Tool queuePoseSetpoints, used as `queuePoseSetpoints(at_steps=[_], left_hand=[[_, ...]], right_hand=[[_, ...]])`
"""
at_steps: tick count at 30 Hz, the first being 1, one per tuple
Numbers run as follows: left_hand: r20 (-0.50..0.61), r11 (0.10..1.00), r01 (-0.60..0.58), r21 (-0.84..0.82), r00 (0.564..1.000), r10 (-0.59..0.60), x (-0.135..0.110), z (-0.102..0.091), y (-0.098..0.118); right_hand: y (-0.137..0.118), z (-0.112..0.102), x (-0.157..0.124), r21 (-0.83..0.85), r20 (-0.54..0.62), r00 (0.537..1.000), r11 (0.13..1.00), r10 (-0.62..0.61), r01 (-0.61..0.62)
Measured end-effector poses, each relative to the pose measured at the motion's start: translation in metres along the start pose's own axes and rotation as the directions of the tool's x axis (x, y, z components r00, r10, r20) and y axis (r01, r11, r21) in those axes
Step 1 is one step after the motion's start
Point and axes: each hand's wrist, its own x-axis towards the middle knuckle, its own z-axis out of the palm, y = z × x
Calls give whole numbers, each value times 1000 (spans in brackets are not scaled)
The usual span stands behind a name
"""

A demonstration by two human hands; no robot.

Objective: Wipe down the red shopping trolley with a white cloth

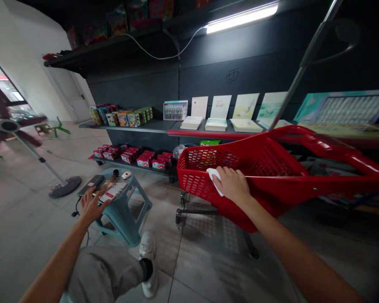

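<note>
My right hand (232,183) is closed over the near rim of a red plastic shopping cart (274,198), with a white cloth (216,179) pressed against the rim under its fingers. Off to the left, my left hand (91,204) rests at the edge of a phone (110,194) on a blue-grey plastic stool (121,221). Its fingers are spread, with the thumb along the phone's near side. A dark flat box (96,183) lies just behind those fingers. Also on the stool top is a small round white item (126,175).
A dark shelf (158,125) behind the cart carries small boxes (134,118) and white booklets (192,122). Red packs (145,159) fill the lower shelf. A standing fan (9,125) is at the left. A metal pole (306,63) rises behind the cart. My shoe (148,246) is beside the stool.
</note>
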Motion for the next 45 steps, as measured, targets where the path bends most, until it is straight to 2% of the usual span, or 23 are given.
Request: queuePoseSetpoints(at_steps=[7, 15, 23, 31, 45], left_hand=[[74, 997, -77, 28, 994, 74, -7, 16, -13], [183, 997, -17, 69, 983, 4, -5, 33, -21], [190, 998, -15, 65, 982, 3, -3, 33, -18], [173, 990, -10, 142, 985, -15, 0, 34, -9], [180, 988, 112, 111, 975, -130, 5, 45, -2]], right_hand=[[-2, 2, 1, -8, -3, 1000, 1000, -4, 4], [-3, 1, 1, -27, -13, 1000, 1000, -14, 14], [-2, 5, 0, -22, -33, 999, 1000, -7, 6], [-3, 2, -2, 10, -22, 1000, 1000, 16, -15], [3, 1, -7, 50, -31, 999, 999, 13, -11]])
